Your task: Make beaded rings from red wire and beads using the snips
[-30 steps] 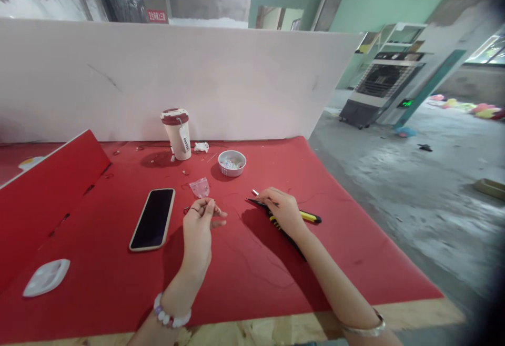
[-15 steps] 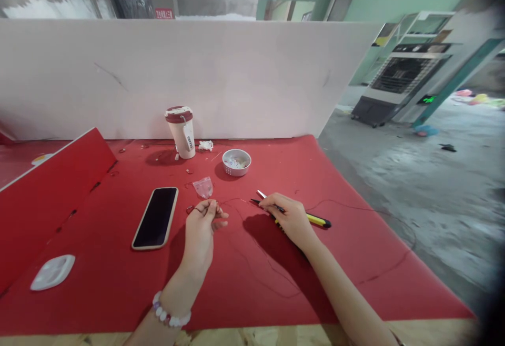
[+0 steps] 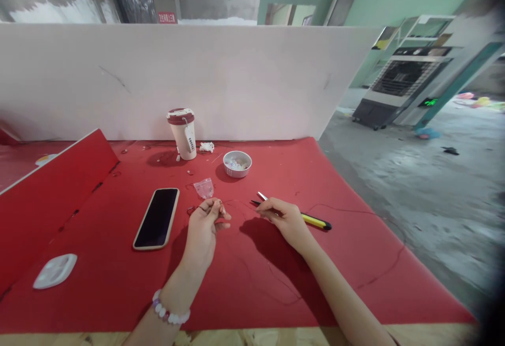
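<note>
My left hand (image 3: 203, 227) is closed in a pinch on a thin dark red thread, with a small reddish bit showing at the fingertips that is too small to make out. My right hand (image 3: 282, 222) pinches the same thread (image 3: 239, 201) a short way to the right. Beneath the right hand lie a pointed metal tool (image 3: 262, 196), mostly covered, and a yellow-and-black utility knife (image 3: 316, 222); the hand seems to be over them, not gripping them. A small clear plastic bag (image 3: 204, 188) lies just beyond the left fingertips.
A phone (image 3: 157, 219) lies left of my hands, and a white lid-like piece (image 3: 56, 271) farther left. Behind stand a coffee cup (image 3: 184, 138) and a round white dish (image 3: 237, 164) of small beads. Loose thread (image 3: 355, 209) trails right. A white partition (image 3: 197, 80) closes the back.
My right hand has shifted slightly left and nearer to me, with its fingertips drawn closer together on the thread. The left hand stays almost in place. The view has tilted slightly.
</note>
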A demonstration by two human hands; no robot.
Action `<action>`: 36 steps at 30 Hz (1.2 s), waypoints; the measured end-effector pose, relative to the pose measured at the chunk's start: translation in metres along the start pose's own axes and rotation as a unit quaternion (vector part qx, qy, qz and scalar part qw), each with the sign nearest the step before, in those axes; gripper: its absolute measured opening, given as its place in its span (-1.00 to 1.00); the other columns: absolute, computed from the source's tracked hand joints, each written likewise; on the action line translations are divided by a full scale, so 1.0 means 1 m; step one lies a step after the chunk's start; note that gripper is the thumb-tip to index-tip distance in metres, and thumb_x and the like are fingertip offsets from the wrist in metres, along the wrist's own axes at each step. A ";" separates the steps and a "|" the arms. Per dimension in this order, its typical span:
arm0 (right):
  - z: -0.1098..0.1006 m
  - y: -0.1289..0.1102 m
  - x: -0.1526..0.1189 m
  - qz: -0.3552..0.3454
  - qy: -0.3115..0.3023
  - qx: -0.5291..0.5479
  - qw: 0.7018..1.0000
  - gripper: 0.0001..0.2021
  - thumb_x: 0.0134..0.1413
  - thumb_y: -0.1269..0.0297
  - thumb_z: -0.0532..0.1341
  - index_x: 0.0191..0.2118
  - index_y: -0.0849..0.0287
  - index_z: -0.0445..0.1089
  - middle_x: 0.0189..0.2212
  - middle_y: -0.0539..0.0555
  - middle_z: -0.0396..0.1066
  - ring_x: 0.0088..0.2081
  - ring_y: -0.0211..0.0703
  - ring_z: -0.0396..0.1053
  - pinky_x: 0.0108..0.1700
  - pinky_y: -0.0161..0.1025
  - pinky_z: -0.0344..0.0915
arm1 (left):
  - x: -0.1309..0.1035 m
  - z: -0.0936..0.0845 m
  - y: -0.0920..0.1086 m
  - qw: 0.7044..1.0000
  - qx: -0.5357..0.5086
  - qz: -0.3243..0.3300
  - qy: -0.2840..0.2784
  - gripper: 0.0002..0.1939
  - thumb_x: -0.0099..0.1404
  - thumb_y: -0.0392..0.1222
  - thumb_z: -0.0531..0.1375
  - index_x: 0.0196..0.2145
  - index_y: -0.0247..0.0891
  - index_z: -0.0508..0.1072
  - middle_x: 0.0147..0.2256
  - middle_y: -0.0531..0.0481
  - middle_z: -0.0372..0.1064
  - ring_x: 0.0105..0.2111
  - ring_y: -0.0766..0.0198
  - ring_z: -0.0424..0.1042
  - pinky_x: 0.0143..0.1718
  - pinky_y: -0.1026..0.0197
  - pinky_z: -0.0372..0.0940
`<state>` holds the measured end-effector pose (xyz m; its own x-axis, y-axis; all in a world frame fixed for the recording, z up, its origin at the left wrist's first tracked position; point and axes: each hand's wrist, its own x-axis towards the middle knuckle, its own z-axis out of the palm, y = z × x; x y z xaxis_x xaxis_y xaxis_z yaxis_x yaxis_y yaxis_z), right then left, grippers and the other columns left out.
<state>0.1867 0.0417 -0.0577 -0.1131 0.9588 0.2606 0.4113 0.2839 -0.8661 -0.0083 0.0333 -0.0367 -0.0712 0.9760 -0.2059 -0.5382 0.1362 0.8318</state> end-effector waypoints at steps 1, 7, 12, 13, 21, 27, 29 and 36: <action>0.000 -0.001 0.000 0.003 -0.006 0.007 1.000 -0.88 -0.03 0.37 0.13 -0.43 0.14 0.42 -0.45 0.06 0.47 -0.34 -0.12 0.42 -0.24 -0.18 0.32 | -0.001 0.001 0.001 1.000 -0.002 -0.001 -0.005 -0.68 -0.13 -0.14 0.41 -0.48 -0.32 0.37 -0.58 0.13 0.30 -0.58 0.43 0.35 -0.65 0.44 0.30; -0.001 -0.002 -0.001 0.019 -0.020 0.043 0.999 -0.89 -0.07 0.37 0.12 -0.44 0.15 0.40 -0.44 0.06 0.46 -0.35 -0.14 0.42 -0.27 -0.21 0.34 | -0.001 0.003 0.004 1.000 -0.014 -0.004 -0.009 -0.65 -0.15 -0.14 0.42 -0.48 -0.31 0.37 -0.60 0.15 0.30 -0.60 0.46 0.33 -0.66 0.47 0.28; -0.003 0.003 0.000 0.033 -0.004 0.041 0.999 -0.89 -0.08 0.36 0.14 -0.43 0.14 0.41 -0.45 0.05 0.46 -0.38 -0.14 0.40 -0.27 -0.20 0.32 | -0.001 0.004 0.007 1.000 -0.023 -0.007 -0.004 -0.62 -0.17 -0.12 0.43 -0.49 -0.31 0.36 -0.60 0.16 0.29 -0.60 0.48 0.31 -0.67 0.50 0.25; -0.004 0.003 0.000 0.035 -0.003 0.039 0.999 -0.89 -0.08 0.36 0.14 -0.43 0.14 0.42 -0.45 0.05 0.46 -0.37 -0.14 0.40 -0.26 -0.19 0.32 | -0.001 0.004 0.007 1.000 -0.023 -0.007 -0.003 -0.62 -0.18 -0.11 0.43 -0.49 -0.31 0.36 -0.60 0.16 0.29 -0.60 0.48 0.31 -0.67 0.50 0.25; -0.002 -0.002 -0.001 0.036 -0.023 0.043 0.998 -0.90 -0.05 0.35 0.13 -0.43 0.15 0.40 -0.43 0.07 0.46 -0.33 -0.12 0.42 -0.23 -0.18 0.32 | -0.002 0.002 0.005 1.000 -0.014 -0.007 -0.009 -0.61 -0.16 -0.08 0.42 -0.46 -0.29 0.36 -0.59 0.17 0.29 -0.60 0.49 0.31 -0.66 0.51 0.25; 0.003 -0.016 -0.004 0.010 -0.071 0.040 0.997 -0.90 -0.01 0.37 0.13 -0.48 0.15 0.36 -0.48 0.02 0.41 -0.39 -0.18 0.36 -0.29 -0.24 0.30 | 0.000 0.002 -0.003 0.999 0.012 -0.016 -0.029 -0.63 -0.14 -0.08 0.41 -0.46 -0.31 0.36 -0.60 0.15 0.30 -0.62 0.45 0.33 -0.66 0.44 0.28; 0.004 -0.019 -0.005 0.002 -0.080 0.031 0.996 -0.88 0.05 0.35 0.11 -0.46 0.15 0.35 -0.48 0.01 0.39 -0.39 -0.19 0.34 -0.32 -0.26 0.26 | 0.000 0.002 -0.007 0.999 0.027 -0.019 -0.036 -0.64 -0.13 -0.08 0.40 -0.47 -0.32 0.37 -0.61 0.14 0.31 -0.64 0.43 0.33 -0.66 0.41 0.29; 0.010 -0.032 -0.007 -0.079 -0.110 -0.107 0.985 -0.58 0.13 0.16 0.14 0.10 0.10 0.18 -0.37 0.02 0.33 -0.36 -0.20 0.30 -0.29 -0.27 0.25 | -0.003 -0.001 -0.016 0.991 0.088 -0.027 -0.100 -0.75 0.01 -0.12 0.34 -0.43 -0.32 0.41 -0.55 0.06 0.38 -0.58 0.37 0.39 -0.56 0.35 0.31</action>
<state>0.1648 0.0256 -0.0361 -0.3742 0.8885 0.2658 0.5510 0.4435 -0.7069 -0.0001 0.0282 -0.0494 0.1308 0.9783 -0.1605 -0.3797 0.1990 0.9034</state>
